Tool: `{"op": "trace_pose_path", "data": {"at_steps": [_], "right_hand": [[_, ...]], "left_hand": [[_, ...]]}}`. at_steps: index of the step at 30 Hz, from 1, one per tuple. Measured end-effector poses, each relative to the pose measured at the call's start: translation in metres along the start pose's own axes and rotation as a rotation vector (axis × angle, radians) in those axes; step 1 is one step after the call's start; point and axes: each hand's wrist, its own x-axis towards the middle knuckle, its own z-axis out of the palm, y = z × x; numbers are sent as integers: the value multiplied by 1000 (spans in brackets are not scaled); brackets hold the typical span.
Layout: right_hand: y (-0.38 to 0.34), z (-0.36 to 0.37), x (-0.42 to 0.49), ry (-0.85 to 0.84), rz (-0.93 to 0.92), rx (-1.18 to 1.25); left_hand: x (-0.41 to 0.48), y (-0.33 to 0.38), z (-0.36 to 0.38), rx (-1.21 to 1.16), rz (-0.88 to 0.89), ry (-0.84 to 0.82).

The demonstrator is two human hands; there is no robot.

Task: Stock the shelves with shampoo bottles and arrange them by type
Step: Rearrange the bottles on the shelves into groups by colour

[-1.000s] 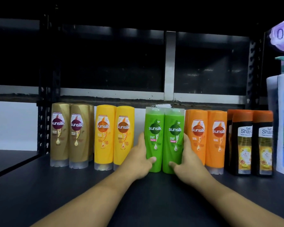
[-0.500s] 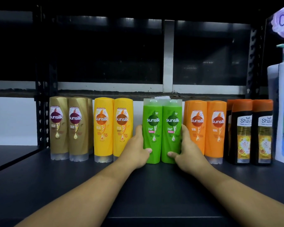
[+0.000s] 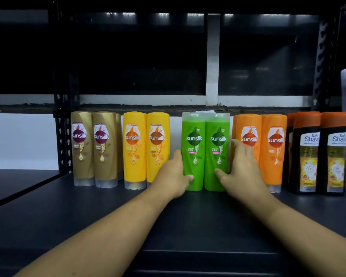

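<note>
As they stand upright, green bottles [image 3: 198,156] gripped by left hand [image 3: 171,174]; right hand [image 3: 242,168]

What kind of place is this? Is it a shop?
Most likely a shop or its stockroom. A dark metal shelf holds shampoo bottles grouped by colour, labels facing out. The left hand and right hand hold the green bottles.

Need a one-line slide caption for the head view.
Left hand and right hand grip two green Sunsilk shampoo bottles on the shelf, between yellow Sunsilk bottles and orange Sunsilk bottles.
</note>
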Motion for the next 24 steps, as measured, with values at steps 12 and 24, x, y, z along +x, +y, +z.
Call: {"op": "trace_pose_path", "data": {"at_steps": [12, 24], "right_hand": [[-66, -6, -42, -892, -463, 46], [-105, 10, -57, -926, -244, -1]], "left_hand": [[-105, -43, -113, 393, 36, -331], [-110, -66, -144, 397, -40, -266]]}}
